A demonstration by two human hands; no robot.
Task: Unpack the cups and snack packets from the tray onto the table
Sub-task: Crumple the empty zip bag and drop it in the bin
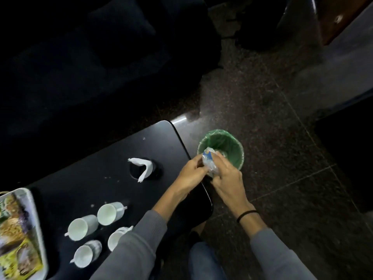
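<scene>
Grey sleeves reach forward: our left hand [191,171] and right hand [226,176] together clutch a crumpled clear wrapper [210,161] just past the table's [113,158] right edge, over the green-lined bin [222,145]. Four white cups [110,213] stand near the table's front edge; snack packets [18,235] lie in the tray [34,203] at its left edge.
</scene>
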